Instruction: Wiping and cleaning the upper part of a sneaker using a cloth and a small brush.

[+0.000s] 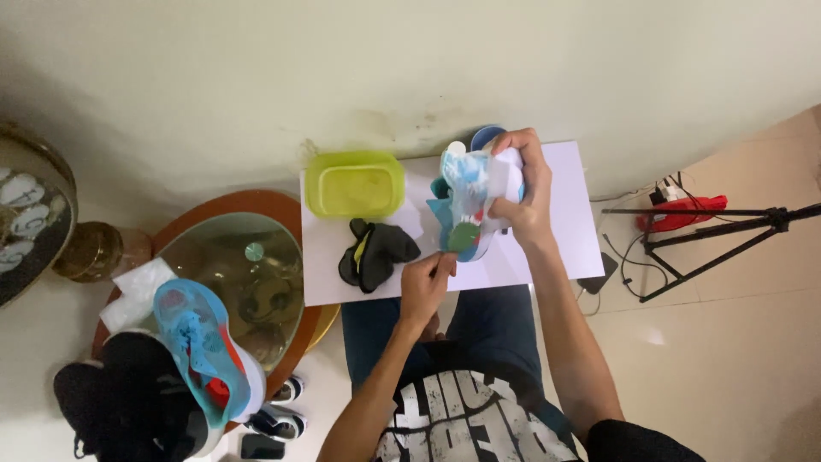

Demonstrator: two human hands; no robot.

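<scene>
White-and-blue shoe [475, 201] gripped by right hand [523, 192]; left hand [425, 282] pinches its lace; yellow-green lidded tub [355, 184] contents hidden.

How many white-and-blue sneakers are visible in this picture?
2: one sneaker held in the right hand over the white board; the other sneaker at lower left. More may be hidden.

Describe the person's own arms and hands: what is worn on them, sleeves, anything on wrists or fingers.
Both arms are bare from the upper arm down. The left hand and right hand wear no gloves, and no watch, band or ring shows on either. The only sleeves are the short black ones of a T-shirt, which has a large white print across its front.
</scene>
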